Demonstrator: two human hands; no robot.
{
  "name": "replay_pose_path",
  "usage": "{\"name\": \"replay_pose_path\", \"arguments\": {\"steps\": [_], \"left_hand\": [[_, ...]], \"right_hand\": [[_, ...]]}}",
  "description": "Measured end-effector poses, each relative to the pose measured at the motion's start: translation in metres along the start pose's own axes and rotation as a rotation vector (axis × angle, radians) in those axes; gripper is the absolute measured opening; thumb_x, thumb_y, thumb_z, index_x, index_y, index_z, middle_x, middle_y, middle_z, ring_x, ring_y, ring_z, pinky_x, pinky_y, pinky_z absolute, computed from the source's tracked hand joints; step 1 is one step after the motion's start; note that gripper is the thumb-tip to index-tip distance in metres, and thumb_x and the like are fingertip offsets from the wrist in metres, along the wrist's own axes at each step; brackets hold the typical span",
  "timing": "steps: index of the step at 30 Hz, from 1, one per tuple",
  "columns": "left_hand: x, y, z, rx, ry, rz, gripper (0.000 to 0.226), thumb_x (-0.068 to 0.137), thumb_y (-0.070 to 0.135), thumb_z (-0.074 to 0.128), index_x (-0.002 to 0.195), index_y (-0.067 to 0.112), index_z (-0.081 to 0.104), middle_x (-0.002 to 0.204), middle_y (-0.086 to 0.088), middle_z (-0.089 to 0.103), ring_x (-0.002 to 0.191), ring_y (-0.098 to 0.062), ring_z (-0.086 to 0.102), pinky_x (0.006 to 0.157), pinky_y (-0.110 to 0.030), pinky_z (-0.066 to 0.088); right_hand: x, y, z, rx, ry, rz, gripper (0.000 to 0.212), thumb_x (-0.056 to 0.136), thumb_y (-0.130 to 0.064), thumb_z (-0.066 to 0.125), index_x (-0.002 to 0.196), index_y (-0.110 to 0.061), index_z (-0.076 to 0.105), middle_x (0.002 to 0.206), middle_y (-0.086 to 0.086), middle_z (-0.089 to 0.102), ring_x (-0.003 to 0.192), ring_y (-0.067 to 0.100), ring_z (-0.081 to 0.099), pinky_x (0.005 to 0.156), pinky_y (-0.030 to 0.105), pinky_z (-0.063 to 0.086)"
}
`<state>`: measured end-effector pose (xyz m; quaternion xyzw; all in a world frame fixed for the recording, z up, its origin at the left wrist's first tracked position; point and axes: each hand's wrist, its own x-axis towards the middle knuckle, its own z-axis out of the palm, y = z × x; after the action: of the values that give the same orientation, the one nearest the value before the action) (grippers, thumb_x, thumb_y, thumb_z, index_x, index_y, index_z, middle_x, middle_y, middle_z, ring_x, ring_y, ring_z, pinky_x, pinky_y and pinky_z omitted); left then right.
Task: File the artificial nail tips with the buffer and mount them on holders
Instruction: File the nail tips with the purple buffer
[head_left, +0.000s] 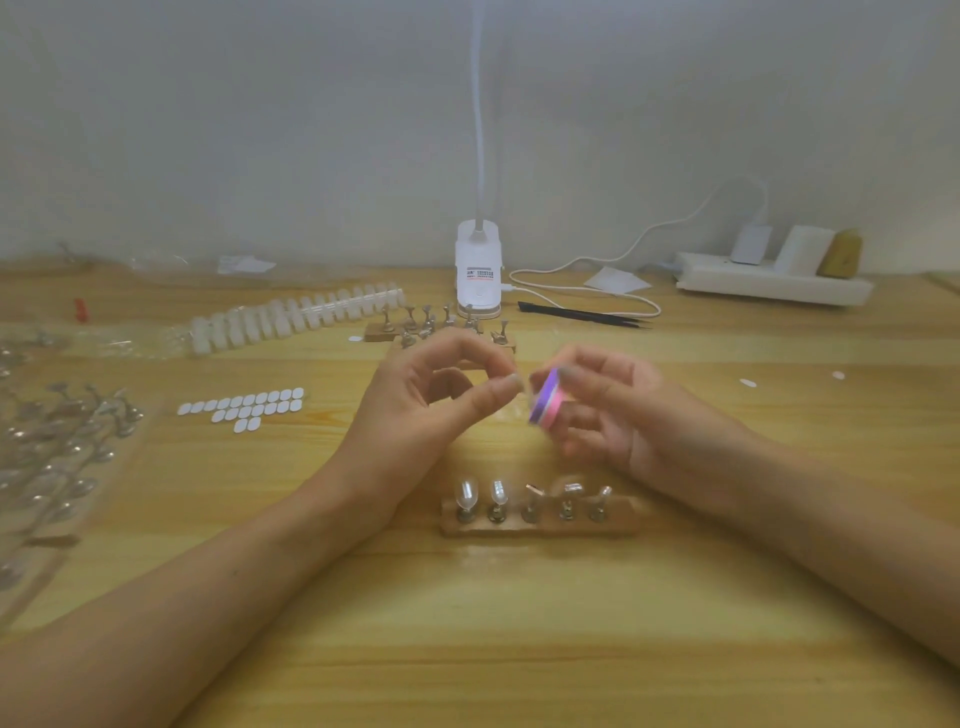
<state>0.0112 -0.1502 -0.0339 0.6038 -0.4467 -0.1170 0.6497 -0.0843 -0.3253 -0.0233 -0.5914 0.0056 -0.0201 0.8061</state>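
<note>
The left hand (431, 410) pinches one faint clear plastic nail tip (521, 392) beside the one pink-and-purple buffer block (546, 402) gripped in the right hand (623, 415), just behind one wooden strip (621, 519) of five metal holders (530, 509), with the bare yellow wooden table (467, 649) open toward its near edge.

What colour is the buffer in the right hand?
The buffer is striped purple and pink; the head view shows it.
</note>
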Motion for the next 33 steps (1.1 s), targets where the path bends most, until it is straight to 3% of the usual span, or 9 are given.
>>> {"name": "replay_pose_path", "arguments": {"steps": [6,10,14,18,22,26,30,33], "left_hand": [[-0.001,0.002,0.002,0.016,-0.023,0.009,0.012,0.083,0.019,0.072,0.076,0.028,0.067,0.081,0.012,0.063,0.066,-0.001,0.052,0.063,-0.01,0.04],[-0.001,0.003,0.001,-0.009,-0.004,-0.012,0.008,0.083,0.02,0.07,0.078,0.023,0.065,0.081,0.005,0.063,0.068,-0.006,0.054,0.062,-0.011,0.039],[-0.001,0.004,0.002,0.013,0.005,-0.025,0.007,0.082,0.02,0.07,0.077,0.022,0.065,0.082,0.01,0.062,0.071,-0.007,0.054,0.065,-0.012,0.041],[0.0,0.002,0.002,0.03,0.015,-0.026,0.006,0.084,0.018,0.069,0.079,0.019,0.065,0.086,-0.001,0.064,0.077,-0.023,0.059,0.07,-0.026,0.047],[-0.001,0.005,0.003,0.027,0.018,-0.036,0.007,0.082,0.017,0.07,0.078,0.02,0.065,0.083,0.008,0.062,0.076,-0.012,0.056,0.07,-0.017,0.044],[-0.001,0.002,0.002,0.051,0.006,-0.028,0.011,0.086,0.01,0.07,0.079,0.017,0.065,0.085,0.003,0.063,0.079,-0.015,0.058,0.072,-0.023,0.046],[-0.002,0.002,0.002,0.093,-0.001,-0.019,0.011,0.085,0.016,0.074,0.079,0.021,0.066,0.087,0.004,0.063,0.077,-0.013,0.057,0.073,-0.021,0.045],[-0.003,0.001,0.003,0.132,-0.008,-0.017,0.007,0.082,0.025,0.072,0.079,0.022,0.067,0.088,0.003,0.063,0.075,-0.012,0.056,0.07,-0.023,0.045]], "right_hand": [[0.002,-0.002,-0.005,0.024,0.121,-0.023,0.025,0.079,-0.021,0.071,0.097,-0.006,0.065,0.08,0.006,0.072,0.063,0.007,0.065,0.058,0.015,0.055],[0.0,0.006,0.0,-0.11,-0.054,-0.018,0.015,0.085,-0.015,0.07,0.099,-0.01,0.069,0.09,0.01,0.072,0.078,0.015,0.071,0.067,0.021,0.058],[0.004,-0.003,-0.007,-0.022,0.195,-0.116,0.023,0.081,-0.016,0.067,0.102,-0.006,0.066,0.089,0.01,0.073,0.073,0.011,0.068,0.065,0.018,0.056],[0.0,0.004,-0.003,-0.171,-0.033,-0.04,0.017,0.083,-0.016,0.072,0.099,-0.011,0.071,0.093,0.011,0.073,0.083,0.018,0.072,0.071,0.024,0.058],[0.003,-0.003,-0.007,-0.067,0.157,-0.148,0.013,0.083,-0.017,0.068,0.093,-0.012,0.06,0.091,0.01,0.075,0.079,0.013,0.07,0.069,0.019,0.056],[-0.001,0.002,-0.005,-0.182,-0.018,-0.096,0.008,0.083,-0.016,0.073,0.088,-0.018,0.066,0.091,0.01,0.074,0.081,0.018,0.072,0.068,0.024,0.058],[0.0,-0.003,-0.007,-0.164,0.117,-0.145,0.011,0.082,-0.017,0.071,0.09,-0.015,0.063,0.092,0.009,0.074,0.08,0.015,0.071,0.068,0.022,0.057],[0.001,-0.002,-0.009,-0.163,0.067,-0.105,0.006,0.083,-0.017,0.07,0.088,-0.017,0.067,0.094,0.011,0.073,0.079,0.016,0.07,0.068,0.023,0.058]]}}
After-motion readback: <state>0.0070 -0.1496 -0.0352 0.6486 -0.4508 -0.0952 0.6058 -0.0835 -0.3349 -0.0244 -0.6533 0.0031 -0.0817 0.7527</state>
